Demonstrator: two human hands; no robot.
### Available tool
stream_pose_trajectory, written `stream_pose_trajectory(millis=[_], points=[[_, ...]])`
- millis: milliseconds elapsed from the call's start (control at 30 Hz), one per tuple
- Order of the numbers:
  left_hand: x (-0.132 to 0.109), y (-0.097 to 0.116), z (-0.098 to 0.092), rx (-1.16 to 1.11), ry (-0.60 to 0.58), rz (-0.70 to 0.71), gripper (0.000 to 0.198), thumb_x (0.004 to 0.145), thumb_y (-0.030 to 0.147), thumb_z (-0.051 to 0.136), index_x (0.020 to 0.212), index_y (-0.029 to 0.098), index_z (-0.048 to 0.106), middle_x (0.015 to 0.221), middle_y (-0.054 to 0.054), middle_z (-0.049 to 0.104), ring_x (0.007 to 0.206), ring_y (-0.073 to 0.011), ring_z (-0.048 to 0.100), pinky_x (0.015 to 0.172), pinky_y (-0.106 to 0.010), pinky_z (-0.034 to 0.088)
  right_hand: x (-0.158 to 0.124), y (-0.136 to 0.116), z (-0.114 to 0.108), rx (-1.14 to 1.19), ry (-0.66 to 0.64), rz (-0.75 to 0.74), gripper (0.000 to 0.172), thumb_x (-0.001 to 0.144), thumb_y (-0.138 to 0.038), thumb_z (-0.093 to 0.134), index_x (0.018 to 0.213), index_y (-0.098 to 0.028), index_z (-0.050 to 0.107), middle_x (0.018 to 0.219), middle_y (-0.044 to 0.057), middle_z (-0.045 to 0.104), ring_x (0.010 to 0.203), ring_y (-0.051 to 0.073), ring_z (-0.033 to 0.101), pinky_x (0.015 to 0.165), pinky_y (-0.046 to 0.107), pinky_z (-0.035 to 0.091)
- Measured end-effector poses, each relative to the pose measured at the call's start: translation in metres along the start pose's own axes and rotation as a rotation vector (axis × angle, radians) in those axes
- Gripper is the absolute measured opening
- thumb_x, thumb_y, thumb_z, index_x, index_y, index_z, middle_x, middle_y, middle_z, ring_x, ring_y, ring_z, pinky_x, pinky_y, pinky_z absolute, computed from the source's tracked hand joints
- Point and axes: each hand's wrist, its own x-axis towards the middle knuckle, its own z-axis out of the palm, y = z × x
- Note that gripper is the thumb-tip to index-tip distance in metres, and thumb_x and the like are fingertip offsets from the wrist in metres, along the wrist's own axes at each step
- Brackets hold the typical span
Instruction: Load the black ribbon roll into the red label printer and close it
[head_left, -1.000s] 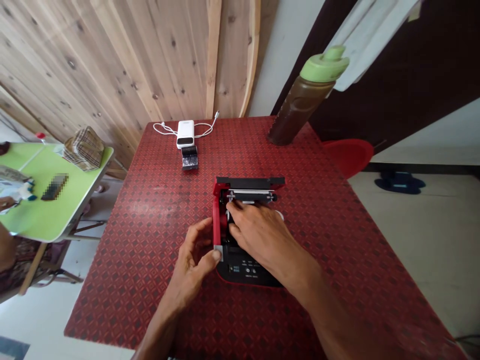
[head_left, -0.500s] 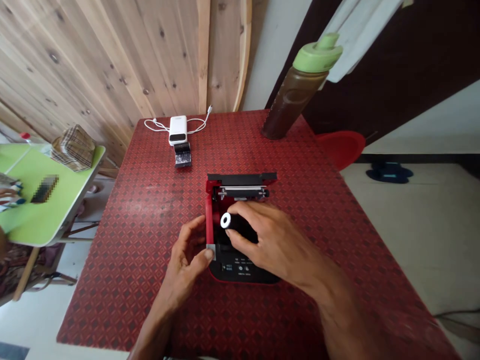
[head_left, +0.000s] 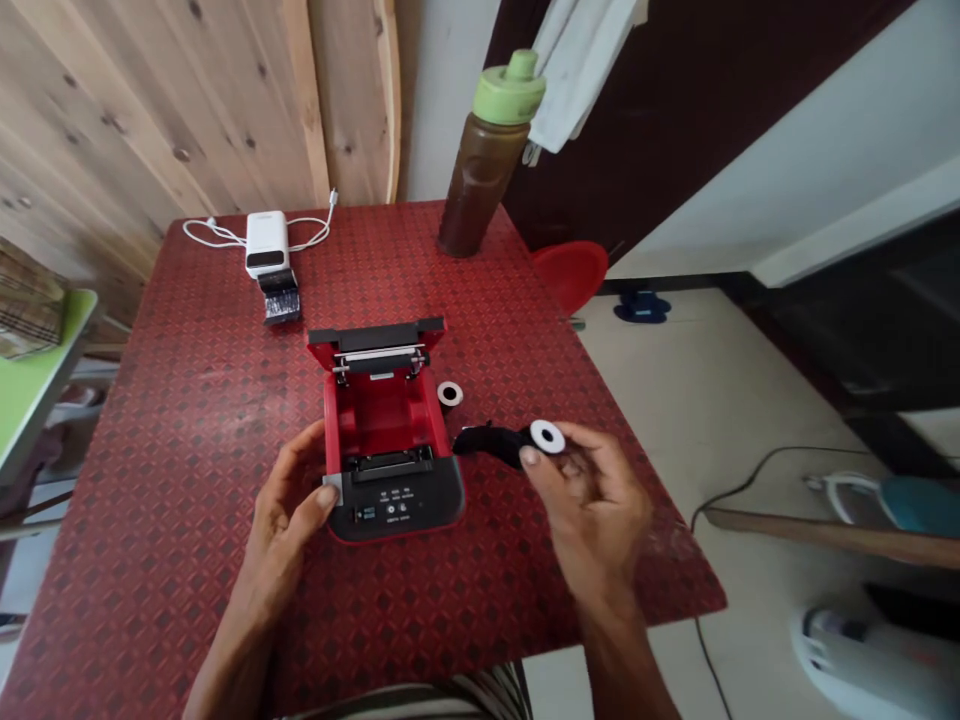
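The roll (head_left: 535,437) sits right of the open device (head_left: 390,430), pinched in the nearer right hand (head_left: 596,500); its black film (head_left: 491,441) extends left towards the device. The left hand (head_left: 289,505) clamps the device's left side. Hands stand well apart.

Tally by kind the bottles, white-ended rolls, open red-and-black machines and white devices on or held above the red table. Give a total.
Bottle: 1
White-ended rolls: 2
Open red-and-black machine: 1
White device: 1
Total: 5
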Motion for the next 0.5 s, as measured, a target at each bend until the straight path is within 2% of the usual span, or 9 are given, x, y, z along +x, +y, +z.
stream_pose_trajectory(millis=[67,133,200,333,433,500], points=[[0.0,-0.001,0.0,0.007,0.02,-0.009,0.066,0.101,0.054,0.082,0.161,0.031,0.068,0.158,-0.01,0.076,0.147,-0.0394,0.071,0.126,-0.053,0.056,-0.017,0.006,0.004,-0.083,-0.056,-0.004,0.022,0.097,-0.039,0.081,0.115,-0.027,0.075,0.1,0.005,0.085,0.082,0.023,0.08,0.077,0.038,0.068],[0.0,-0.001,-0.001,0.033,0.044,-0.012,0.067,0.1,0.055,0.082,0.16,0.03,0.069,0.156,-0.009,0.077,0.147,-0.0395,0.07,0.126,-0.053,0.055,-0.03,0.008,0.006,-0.137,-0.172,-0.065,0.017,0.099,-0.033,0.076,0.115,-0.027,0.075,0.1,0.005,0.086,0.084,0.024,0.081,0.08,0.04,0.069],[0.001,0.0,-0.001,0.062,0.057,-0.002,0.065,0.099,0.056,0.081,0.158,0.03,0.07,0.156,-0.008,0.077,0.147,-0.039,0.07,0.125,-0.051,0.055,-0.036,0.008,0.007,-0.149,-0.292,-0.147,0.019,0.1,-0.028,0.07,0.118,-0.027,0.075,0.104,0.006,0.086,0.089,0.025,0.082,0.083,0.041,0.069],[0.002,-0.001,-0.001,0.067,0.073,0.006,0.064,0.099,0.056,0.081,0.156,0.03,0.072,0.153,-0.008,0.078,0.146,-0.0388,0.07,0.125,-0.05,0.055,-0.033,0.007,0.004,-0.153,-0.449,-0.217,0.027,0.102,-0.025,0.066,0.127,-0.026,0.076,0.113,0.009,0.087,0.097,0.027,0.083,0.088,0.043,0.071],[0.002,-0.002,-0.001,0.059,0.077,0.007,0.064,0.098,0.057,0.082,0.156,0.03,0.072,0.152,-0.008,0.079,0.146,-0.039,0.07,0.126,-0.05,0.054,-0.025,0.005,-0.006,-0.144,-0.541,-0.205,0.036,0.101,-0.027,0.069,0.137,-0.025,0.075,0.128,0.012,0.087,0.108,0.028,0.084,0.096,0.047,0.071],[0.002,-0.002,0.0,0.053,0.066,0.008,0.064,0.098,0.058,0.082,0.155,0.03,0.073,0.153,-0.008,0.078,0.146,-0.039,0.07,0.125,-0.05,0.055,-0.018,0.003,-0.018,-0.131,-0.588,-0.167,0.047,0.099,-0.034,0.077,0.145,-0.026,0.073,0.137,0.013,0.085,0.107,0.028,0.085,0.097,0.049,0.072]])
